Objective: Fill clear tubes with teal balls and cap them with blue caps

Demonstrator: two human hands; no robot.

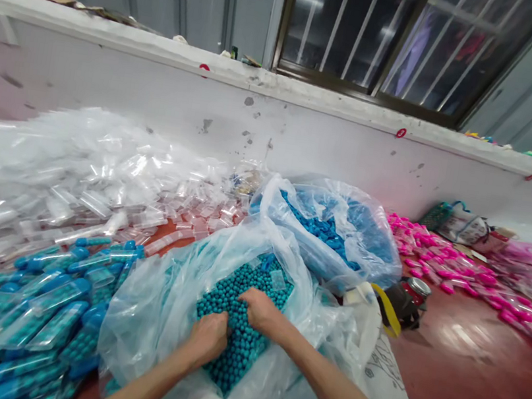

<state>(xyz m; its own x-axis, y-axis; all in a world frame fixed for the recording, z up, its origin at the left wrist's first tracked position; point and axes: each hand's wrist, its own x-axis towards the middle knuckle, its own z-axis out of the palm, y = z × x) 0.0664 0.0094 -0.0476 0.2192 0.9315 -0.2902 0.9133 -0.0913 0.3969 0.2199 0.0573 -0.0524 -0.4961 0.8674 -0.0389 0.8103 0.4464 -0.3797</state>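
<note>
A large clear plastic bag [148, 315] in front of me is folded open, full of small teal beads [235, 355]. My left hand [210, 336] is closed at the left side of the beads, its fingertips turned down and hidden. Curled just above the beads, my right hand [260, 312] has thumb and fingers pressed together. What either hand holds, if anything, does not show. A small clear piece [278, 279] lies on the beads beyond my right hand. Some blue caps [267, 263] show at the far edge of the beads.
Behind stands another bag [379, 243] of blue caps [326, 228]. Bead-filled tubes [38, 319] lie left, before a heap of clear empty tubes [76, 164]. Pink pieces [438, 252], a dark jar with a silver lid [416, 290] and a marked white sheet [391, 385] are on the right.
</note>
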